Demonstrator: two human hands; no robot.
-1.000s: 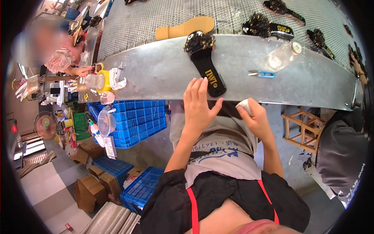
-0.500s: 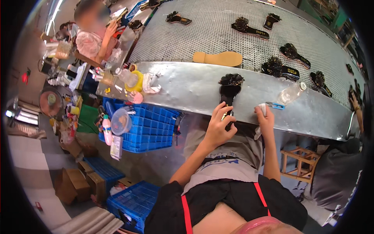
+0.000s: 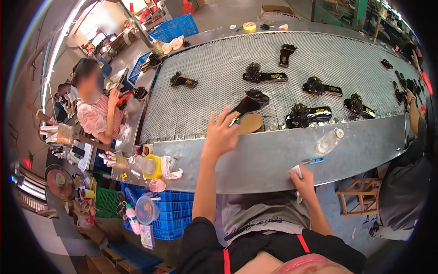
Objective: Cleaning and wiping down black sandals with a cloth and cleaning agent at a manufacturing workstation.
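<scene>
My left hand (image 3: pixel 221 136) reaches out over the metal mesh, fingers closed on the heel end of a black slide sandal (image 3: pixel 246 105) with a ruffled black flower at its toe. The sandal is above a tan shoe sole (image 3: pixel 251 124), partly covering it; whether they touch I cannot tell. By the near metal edge my right hand (image 3: pixel 303 181) is closed around a white cloth (image 3: pixel 297 171). Blue-handled thread snips (image 3: pixel 314 160) lie beside those fingers. Behind them a clear glass bottle (image 3: pixel 328 141) rests on the metal border.
Several black flowered sandals (image 3: pixel 321 86) are spread over the mesh tabletop (image 3: pixel 210 59). At left, a yellow-based clear bottle (image 3: pixel 148 165) stands near stacked blue crates (image 3: pixel 173 214). A co-worker in pink (image 3: pixel 93 116) sits beyond; another person's hand (image 3: pixel 410 97) touches sandals at far right.
My left hand has carried the sandal forward from the near metal border to the mesh, over the tan sole. My right hand keeps the cloth near the edge. The view has tilted up.
</scene>
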